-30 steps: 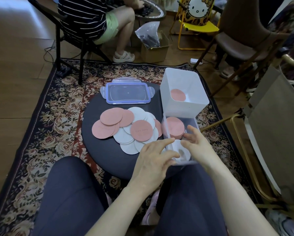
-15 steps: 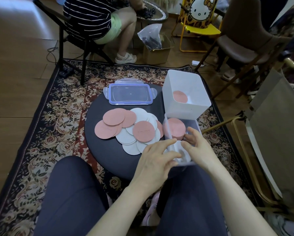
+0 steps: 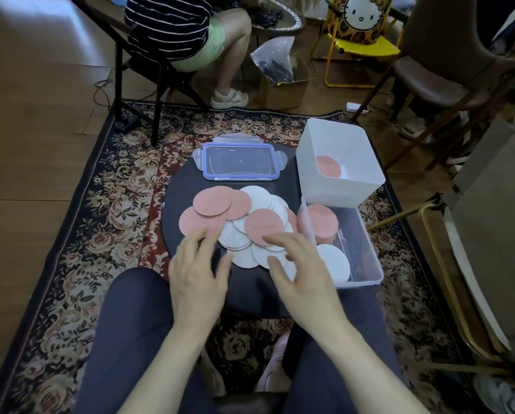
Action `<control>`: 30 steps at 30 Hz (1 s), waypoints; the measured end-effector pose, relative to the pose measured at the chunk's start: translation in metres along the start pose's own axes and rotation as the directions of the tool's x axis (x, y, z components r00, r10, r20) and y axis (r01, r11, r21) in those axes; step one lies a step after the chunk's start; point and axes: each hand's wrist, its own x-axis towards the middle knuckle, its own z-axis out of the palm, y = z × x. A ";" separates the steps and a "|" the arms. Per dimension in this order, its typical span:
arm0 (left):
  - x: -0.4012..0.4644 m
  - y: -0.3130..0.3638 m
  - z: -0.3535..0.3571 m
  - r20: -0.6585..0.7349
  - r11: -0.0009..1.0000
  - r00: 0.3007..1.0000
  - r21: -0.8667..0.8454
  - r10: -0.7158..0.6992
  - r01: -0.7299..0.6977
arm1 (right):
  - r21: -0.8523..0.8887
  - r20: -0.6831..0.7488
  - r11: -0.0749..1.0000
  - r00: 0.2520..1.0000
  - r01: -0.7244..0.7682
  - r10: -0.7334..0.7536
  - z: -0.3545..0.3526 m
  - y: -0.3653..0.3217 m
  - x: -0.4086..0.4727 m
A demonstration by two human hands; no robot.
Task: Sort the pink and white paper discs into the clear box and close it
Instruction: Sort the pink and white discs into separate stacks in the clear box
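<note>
A pile of pink and white paper discs point(image 3: 244, 222) lies on a round dark stool point(image 3: 175, 204). To its right stands the clear box point(image 3: 366, 252), holding a pink stack point(image 3: 322, 222) at the far end and a white disc point(image 3: 333, 264) nearer me. Its clear lid with a blue rim point(image 3: 240, 161) lies at the back of the stool. My left hand point(image 3: 198, 273) hovers with fingers spread over the pile's near left edge. My right hand point(image 3: 304, 270) hovers with fingers spread over the pile's near right edge, beside the box. Neither hand holds anything.
A white open bin point(image 3: 342, 174) with one pink disc inside stands behind the clear box. My knees frame the stool. A patterned rug covers the floor. A seated person, a cardboard box, chairs and a gold frame surround the area.
Both hands have left the clear box and moved left, over the near edge of the disc pile. A white disc now lies uncovered in the box.
</note>
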 end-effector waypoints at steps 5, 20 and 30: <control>0.009 -0.018 -0.002 0.065 0.979 0.992 0.182 -0.109 0.095 | -0.168 0.037 0.975 0.988 -0.144 0.152 0.024 0.008 0.028; 0.006 -0.023 0.004 0.057 0.980 0.995 0.185 -0.082 0.071 | -0.382 -0.074 0.889 0.968 -0.251 0.242 0.026 0.009 0.044; 0.011 0.018 -0.015 0.255 0.716 0.930 -0.594 -0.264 0.366 | 0.183 0.076 0.927 0.945 -0.328 0.319 0.031 -0.009 0.041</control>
